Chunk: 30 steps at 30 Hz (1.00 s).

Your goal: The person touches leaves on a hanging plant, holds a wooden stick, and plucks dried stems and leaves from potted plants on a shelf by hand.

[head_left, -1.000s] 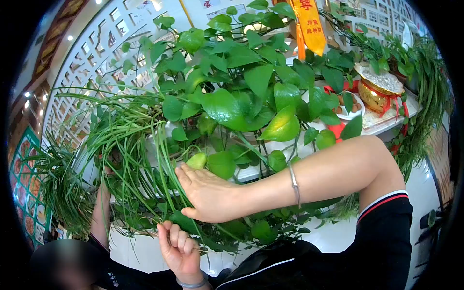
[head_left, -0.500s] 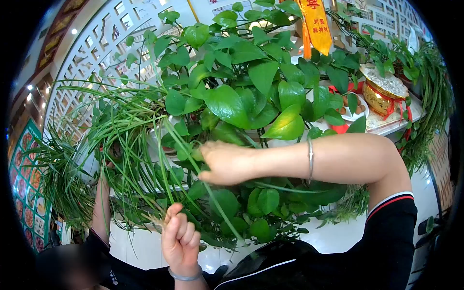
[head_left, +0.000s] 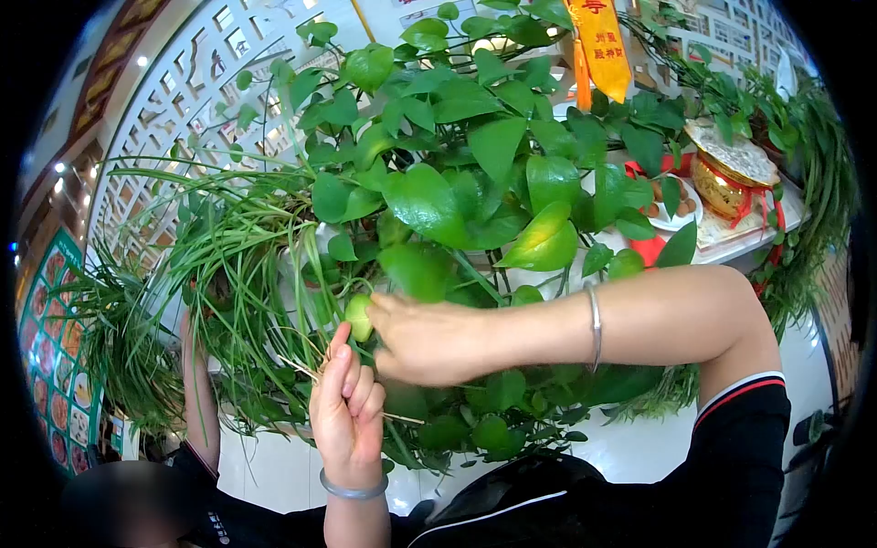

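Observation:
My left hand (head_left: 347,406), a grey bangle at its wrist, is closed around thin dry brown leaves (head_left: 306,368); their ends stick out on both sides of the fist. Reaching in from the right, my right hand (head_left: 425,340) has its fingers closed at a yellow-green leaf (head_left: 358,317), just above the left fingertips. Its fingertips are partly hidden and blurred. To the left hangs a spider plant (head_left: 242,228) with long narrow leaves. Behind and above my right hand spreads a pothos (head_left: 425,201) with broad glossy leaves.
Another person's arm (head_left: 199,393) reaches into the plants at left. On the white shelf at right stand a gold pot (head_left: 722,187) and a plate (head_left: 687,219) of round brown items. A yellow banner (head_left: 601,50) hangs above. A white lattice (head_left: 196,100) stands behind.
My right hand has moved slightly down, and the yellow-green leaf has come down and left with it. The long pale green blade across my right hand is gone from there. Dry leaves show more clearly in my left hand.

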### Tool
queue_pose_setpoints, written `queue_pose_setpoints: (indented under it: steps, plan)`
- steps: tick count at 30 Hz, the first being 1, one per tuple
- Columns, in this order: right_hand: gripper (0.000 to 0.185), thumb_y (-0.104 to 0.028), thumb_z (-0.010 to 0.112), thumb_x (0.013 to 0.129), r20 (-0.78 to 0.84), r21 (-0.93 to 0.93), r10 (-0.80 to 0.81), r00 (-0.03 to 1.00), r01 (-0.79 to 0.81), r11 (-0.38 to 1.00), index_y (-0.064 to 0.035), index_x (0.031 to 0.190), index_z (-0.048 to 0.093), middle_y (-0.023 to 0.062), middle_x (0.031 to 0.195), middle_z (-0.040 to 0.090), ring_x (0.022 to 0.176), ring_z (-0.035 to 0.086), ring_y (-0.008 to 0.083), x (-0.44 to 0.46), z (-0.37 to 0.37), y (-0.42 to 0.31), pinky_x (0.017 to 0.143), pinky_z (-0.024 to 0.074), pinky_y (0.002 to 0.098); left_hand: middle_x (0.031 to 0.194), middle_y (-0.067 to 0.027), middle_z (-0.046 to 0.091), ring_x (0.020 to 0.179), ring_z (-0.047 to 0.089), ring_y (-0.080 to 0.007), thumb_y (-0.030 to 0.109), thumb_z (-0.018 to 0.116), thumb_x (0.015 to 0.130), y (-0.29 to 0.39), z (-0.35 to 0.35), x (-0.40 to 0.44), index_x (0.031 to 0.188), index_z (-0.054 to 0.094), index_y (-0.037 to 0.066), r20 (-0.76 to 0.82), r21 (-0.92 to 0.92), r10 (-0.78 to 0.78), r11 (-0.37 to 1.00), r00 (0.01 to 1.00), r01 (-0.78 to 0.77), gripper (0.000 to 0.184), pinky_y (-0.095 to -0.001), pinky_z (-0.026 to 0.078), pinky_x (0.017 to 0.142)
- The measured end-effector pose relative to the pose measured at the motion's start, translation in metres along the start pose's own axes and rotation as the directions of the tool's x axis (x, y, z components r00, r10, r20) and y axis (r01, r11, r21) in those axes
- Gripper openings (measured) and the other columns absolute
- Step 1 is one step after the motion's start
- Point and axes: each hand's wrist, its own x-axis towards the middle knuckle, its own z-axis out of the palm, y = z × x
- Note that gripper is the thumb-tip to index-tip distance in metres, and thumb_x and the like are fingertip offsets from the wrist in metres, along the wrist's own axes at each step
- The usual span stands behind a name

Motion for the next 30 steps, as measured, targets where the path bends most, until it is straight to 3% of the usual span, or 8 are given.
queue_pose_setpoints:
  steps: [3,5,7,9,12,16,22,30]
  plan:
    - [0.020,-0.006,0.046,0.077,-0.039,-0.405,-0.256,0.966,0.219,0.888,0.0134,0.079,0.053,0.0278,0.094,0.051,0.091,0.052,0.0403,0.025,-0.023,0.011,0.081,0.0447,0.0414,0.061,0.0036,0.031,0.043,0.025,-0.0030,0.007,0.044,0.093,0.000,0.001,0.000,0.126,0.037,-0.008,0.005,-0.014,0.009,1.000,1.000,-0.009,0.036,-0.0179,0.021,0.035]
    - [0.016,0.000,0.047,0.074,-0.086,-0.205,-0.050,0.995,0.032,0.978,0.0128,0.076,0.056,0.0274,0.089,0.054,0.090,0.055,0.0400,0.037,-0.034,0.014,0.079,0.0461,0.0409,0.061,0.0036,0.032,0.044,0.025,-0.0030,0.007,0.044,0.093,0.000,0.000,0.000,0.125,0.038,-0.008,0.002,-0.034,0.006,0.999,1.000,-0.006,0.036,-0.0180,0.021,0.035]
    - [0.018,-0.001,0.051,0.072,0.039,-0.229,0.186,0.982,-0.172,0.958,0.0056,0.081,0.064,0.0249,0.092,0.060,0.088,0.059,0.0393,0.051,-0.037,0.013,0.075,0.0490,0.0397,0.061,0.0041,0.031,0.044,0.024,-0.0030,0.009,0.045,0.093,0.002,-0.002,0.000,0.124,0.040,-0.006,0.016,-0.028,-0.006,1.000,1.000,0.007,0.034,-0.0182,0.020,0.036]
    - [0.018,-0.004,0.052,0.072,0.010,-0.480,0.071,0.997,-0.058,0.875,0.0039,0.082,0.066,0.0239,0.088,0.062,0.085,0.061,0.0374,0.061,-0.028,0.025,0.075,0.0497,0.0409,0.060,0.0051,0.030,0.043,0.023,-0.0032,0.011,0.048,0.093,0.004,-0.002,-0.001,0.122,0.044,-0.003,0.014,-0.007,-0.021,1.000,1.000,0.021,0.032,-0.0185,0.019,0.037]
    - [0.017,-0.007,0.053,0.072,-0.181,-0.554,-0.101,0.978,-0.017,0.833,0.0023,0.079,0.066,0.0234,0.081,0.063,0.080,0.063,0.0361,0.073,-0.016,0.049,0.073,0.0498,0.0435,0.059,0.0054,0.030,0.043,0.023,-0.0034,0.012,0.048,0.093,0.004,-0.002,-0.002,0.122,0.045,-0.001,0.018,0.000,-0.027,1.000,0.999,0.027,0.031,-0.0189,0.018,0.037]
    - [0.013,-0.010,0.056,0.072,-0.574,-0.069,0.059,0.816,-0.120,0.990,-0.0003,0.071,0.064,0.0228,0.075,0.062,0.075,0.061,0.0373,0.100,-0.006,0.075,0.071,0.0481,0.0459,0.059,0.0059,0.029,0.043,0.022,-0.0034,0.012,0.049,0.093,0.005,-0.004,-0.004,0.122,0.045,0.000,0.050,0.004,-0.044,0.999,0.998,0.044,0.032,-0.0190,0.018,0.037]
    - [0.017,-0.018,0.067,0.065,-0.496,-0.418,-0.087,0.864,-0.149,0.896,-0.0011,0.066,0.065,0.0217,0.069,0.061,0.072,0.062,0.0354,0.100,-0.011,0.070,0.068,0.0480,0.0440,0.060,0.0050,0.029,0.044,0.023,-0.0028,0.010,0.046,0.093,0.006,-0.006,-0.006,0.125,0.041,-0.005,0.071,-0.029,-0.044,0.999,0.997,0.046,0.035,-0.0182,0.019,0.036]
    - [0.029,-0.027,0.075,0.057,-0.499,-0.559,-0.075,0.864,-0.254,0.789,-0.0016,0.065,0.065,0.0184,0.068,0.062,0.068,0.062,0.0321,0.117,0.005,0.078,0.067,0.0478,0.0424,0.061,0.0044,0.029,0.045,0.023,-0.0024,0.009,0.045,0.094,0.009,-0.009,-0.010,0.126,0.038,-0.008,0.102,-0.039,-0.048,0.998,0.994,0.052,0.038,-0.0178,0.019,0.036]
